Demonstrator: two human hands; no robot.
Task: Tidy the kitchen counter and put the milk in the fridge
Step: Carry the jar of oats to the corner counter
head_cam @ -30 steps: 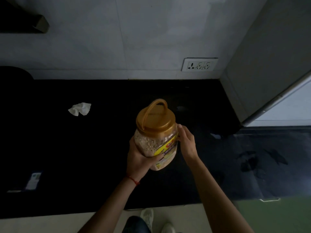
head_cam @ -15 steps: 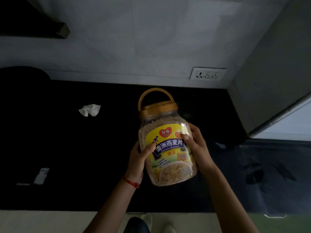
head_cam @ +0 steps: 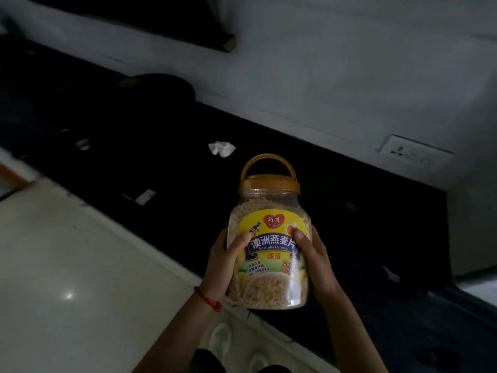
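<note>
Two hands: both clamped on one oatmeal jar (head_cam: 270, 246), which is carried in the air in front of the body, clear of any surface.
Left hand (head_cam: 225, 265): wrapped round the jar's left side, thumb laid across the front of the label, a red thread at the wrist.
Right hand (head_cam: 313, 261): wrapped round the right side, thumb pressed on the label's upper right edge.
Change in the jar: a second ago it was tipped so its gold lid (head_cam: 269, 184) faced the camera; half a second ago it had swung up to show the label; now it stands nearly straight with the label square to the view.
Change in the view: the head has turned left, so the black counter (head_cam: 363, 238) now runs as a slant behind the hands and pale floor shows off the left hand's side.
Meaning for the task: likely a look at the label, then a carry to wherever the jar belongs; the tidying step is in hand and no milk or fridge can be made out.
Long axis: runs from base, nearest the wrists, to lid, farthest from them, close to upright.
Pointing: lid and raised handle point up and away from the body.
Beyond the fingers: a crumpled tissue (head_cam: 222, 149) lies on the counter past the left hand, well apart from the jar.
Farther out: a wall socket (head_cam: 406, 153) sits up past the right hand.
</note>
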